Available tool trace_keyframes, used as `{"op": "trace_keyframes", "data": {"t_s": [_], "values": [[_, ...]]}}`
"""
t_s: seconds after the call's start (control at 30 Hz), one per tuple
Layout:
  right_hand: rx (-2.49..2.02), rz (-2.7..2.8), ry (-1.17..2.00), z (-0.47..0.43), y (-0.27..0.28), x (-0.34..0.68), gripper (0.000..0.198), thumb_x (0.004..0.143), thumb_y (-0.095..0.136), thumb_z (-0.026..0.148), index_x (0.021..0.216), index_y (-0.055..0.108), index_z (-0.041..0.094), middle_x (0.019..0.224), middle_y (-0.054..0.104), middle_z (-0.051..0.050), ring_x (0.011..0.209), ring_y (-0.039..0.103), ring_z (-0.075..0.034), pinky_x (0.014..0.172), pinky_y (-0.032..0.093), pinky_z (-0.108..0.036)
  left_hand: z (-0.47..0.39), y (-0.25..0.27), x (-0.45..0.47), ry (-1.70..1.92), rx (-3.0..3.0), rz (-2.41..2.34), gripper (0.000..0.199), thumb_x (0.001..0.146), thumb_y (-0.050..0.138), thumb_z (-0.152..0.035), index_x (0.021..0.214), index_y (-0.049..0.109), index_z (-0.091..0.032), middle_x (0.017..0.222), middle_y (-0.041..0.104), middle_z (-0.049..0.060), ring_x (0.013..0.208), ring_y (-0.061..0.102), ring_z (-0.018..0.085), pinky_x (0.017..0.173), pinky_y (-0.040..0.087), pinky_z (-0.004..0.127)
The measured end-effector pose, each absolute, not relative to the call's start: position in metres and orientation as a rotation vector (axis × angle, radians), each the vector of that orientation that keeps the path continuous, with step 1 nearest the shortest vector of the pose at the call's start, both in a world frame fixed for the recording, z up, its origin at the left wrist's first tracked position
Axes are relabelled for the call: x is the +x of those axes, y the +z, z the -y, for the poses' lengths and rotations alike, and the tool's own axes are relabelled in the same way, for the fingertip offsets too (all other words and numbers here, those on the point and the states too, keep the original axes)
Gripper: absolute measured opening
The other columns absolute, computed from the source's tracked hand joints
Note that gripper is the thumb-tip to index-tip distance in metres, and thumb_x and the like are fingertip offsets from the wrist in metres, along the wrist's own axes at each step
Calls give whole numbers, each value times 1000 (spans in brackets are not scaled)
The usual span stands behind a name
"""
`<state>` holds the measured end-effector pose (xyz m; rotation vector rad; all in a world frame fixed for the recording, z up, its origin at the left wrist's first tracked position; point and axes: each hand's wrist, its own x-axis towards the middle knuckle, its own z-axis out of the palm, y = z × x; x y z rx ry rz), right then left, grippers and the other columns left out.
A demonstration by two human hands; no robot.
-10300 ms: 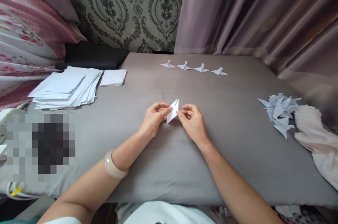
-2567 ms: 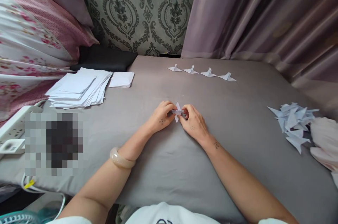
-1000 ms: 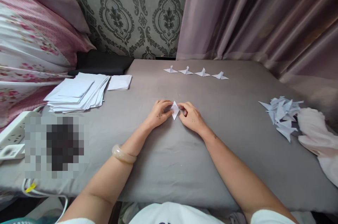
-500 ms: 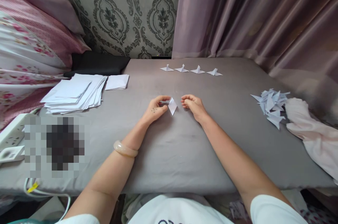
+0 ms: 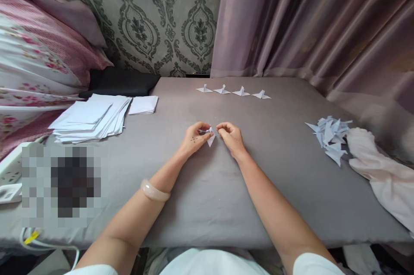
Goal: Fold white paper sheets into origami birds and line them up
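Observation:
A small piece of folded white paper (image 5: 211, 140), its lower end pointed, is pinched between the thumb and fingers of my left hand (image 5: 195, 140) above the middle of the grey cloth. Those fingers cover part of its folds. Just to its right is my right hand (image 5: 230, 139), thumb and fingertips drawn together close beside the paper's upper part, with nothing visible in them. Whether they touch the paper I cannot tell. Several folded paper cranes (image 5: 241, 91) stand in a row farther back on the table (image 5: 181, 193).
At the left are a large stack of white paper (image 5: 90, 113) and a smaller stack of paper squares (image 5: 144, 104). A heap of folded paper pieces (image 5: 330, 132) lies at the right beside a pale pink cloth (image 5: 375, 158). A power strip (image 5: 11, 165) sits at the left edge.
My right hand has moved left, close to the folded paper, and its fingers have drawn together. My left hand has shifted slightly right, its thumb now across the paper. The view has tilted slightly.

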<state>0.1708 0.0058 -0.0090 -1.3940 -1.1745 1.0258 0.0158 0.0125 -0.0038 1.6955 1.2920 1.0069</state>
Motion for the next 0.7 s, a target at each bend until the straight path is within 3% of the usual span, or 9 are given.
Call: {"op": "trace_keyframes", "data": {"t_s": [0.27, 0.7], "values": [[-1422, 1442, 813, 0, -8, 172, 14, 69, 50, 22, 73, 63, 21, 73, 67, 0, 67, 60, -15, 68, 46, -28, -12, -9, 10, 1039, 1713, -1267, 19, 76, 67, -33, 87, 66, -18, 86, 70, 4, 75, 63, 15, 71, 50, 27], [-1423, 1556, 741, 3, -8, 170, 16, 72, 48, 20, 76, 63, 20, 81, 68, -1, 66, 60, -13, 66, 46, -25, -14, -13, 14, 1040, 1822, -1277, 8, 80, 63, -24, 84, 67, -18, 83, 70, 3, 76, 63, 14, 71, 47, 25]]}}
